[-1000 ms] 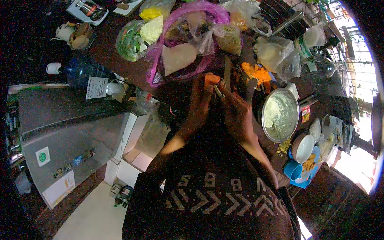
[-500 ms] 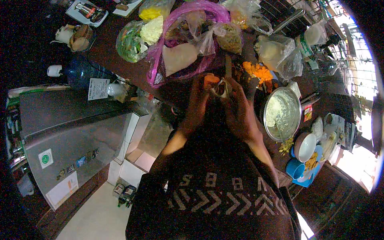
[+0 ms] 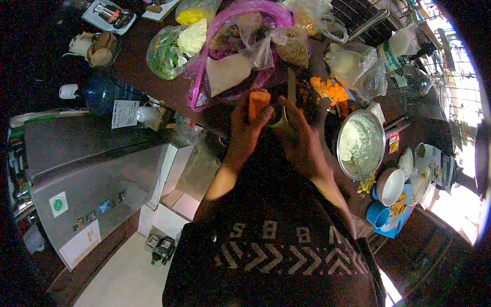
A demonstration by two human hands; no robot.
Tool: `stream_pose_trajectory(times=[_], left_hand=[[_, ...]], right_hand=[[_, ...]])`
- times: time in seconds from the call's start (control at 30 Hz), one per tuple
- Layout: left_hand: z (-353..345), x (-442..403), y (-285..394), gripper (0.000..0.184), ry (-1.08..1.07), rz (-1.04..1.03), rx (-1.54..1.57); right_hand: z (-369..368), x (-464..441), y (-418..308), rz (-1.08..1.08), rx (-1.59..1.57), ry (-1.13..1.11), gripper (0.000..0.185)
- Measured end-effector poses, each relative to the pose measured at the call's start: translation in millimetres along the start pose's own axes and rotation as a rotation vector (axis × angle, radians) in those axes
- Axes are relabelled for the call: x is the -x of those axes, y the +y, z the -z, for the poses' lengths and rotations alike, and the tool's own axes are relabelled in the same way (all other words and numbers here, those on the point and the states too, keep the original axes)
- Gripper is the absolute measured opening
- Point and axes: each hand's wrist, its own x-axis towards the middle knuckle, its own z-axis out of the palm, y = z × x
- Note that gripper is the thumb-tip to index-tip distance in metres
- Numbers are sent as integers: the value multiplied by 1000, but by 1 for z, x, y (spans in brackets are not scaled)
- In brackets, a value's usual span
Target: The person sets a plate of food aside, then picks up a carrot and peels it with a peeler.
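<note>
My left hand (image 3: pixel 246 128) is closed round an orange carrot piece (image 3: pixel 260 101), which stands out above the fingers. Just to its right, my right hand (image 3: pixel 300 135) grips a small peeler-like tool (image 3: pixel 282 121) with a pale metal edge; its exact shape is dim. A knife blade (image 3: pixel 291 87) lies on the dark table (image 3: pixel 138 87) beyond the right hand. Chopped orange pieces (image 3: pixel 330 91) are heaped to the right of the blade. A pink plastic bag (image 3: pixel 197 84) with a pale item inside lies beyond the left hand.
On the right are a metal bowl (image 3: pixel 381 146) of pale mixture, a white bowl (image 3: pixel 391 187), a blue cup (image 3: pixel 377 215) and a clear bag (image 3: pixel 371 77). A bag of greens (image 3: pixel 166 53) lies at the back left. A grey fridge (image 3: pixel 102 179) stands at the left.
My left hand has turned and shifted slightly left, so more of the carrot shows upright. The tool in my right hand has moved a little apart from it.
</note>
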Motion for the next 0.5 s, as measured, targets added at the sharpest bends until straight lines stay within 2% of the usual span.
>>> stream_pose_trajectory(times=[0.13, 0.23, 0.33, 0.37, 0.43, 0.47, 0.5], left_hand=[[0, -1, -4, 40, 15, 1, -53], [-2, -1, 3, 40, -13, 23, -43], [-4, 2, 16, 39, -9, -6, -116], [-3, 2, 15, 39, -7, -16, -140], [3, 0, 1, 38, 41, 86, 75], [5, -1, -5, 38, 59, 119, 148], [5, -3, -4, 37, 65, 65, 26]], right_hand=[[-4, 1, 9, 58, -65, 30, 70], [-4, 1, 8, -7, -47, 10, 71], [-8, 3, 19, 39, -82, 83, 65], [-6, 2, 24, 23, -204, 83, 58], [-4, 2, 21, 8, -326, 82, 51], [-2, 4, 16, -94, -461, 67, 45], [0, 4, 10, -146, -527, 57, 42]])
